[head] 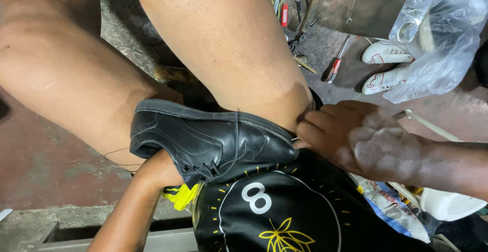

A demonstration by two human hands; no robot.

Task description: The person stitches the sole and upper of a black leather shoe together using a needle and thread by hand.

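Two white sneakers, reddish concrete floor

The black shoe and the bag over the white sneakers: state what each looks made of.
Black shoe: smooth leather or a leather look-alike, semi-gloss; it shows soft highlights, creases near the toe and stitched seams. Which of the two cannot be told.
Bag: thin clear plastic film, glossy; it is see-through, crinkled, with sharp glints, and the white sneakers show beside it.

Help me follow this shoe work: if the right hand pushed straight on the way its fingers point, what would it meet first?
The right hand points left, fingers already at the black shoe's toe edge, so likely the shoe first, though the knee sits close behind; depth is unclear.
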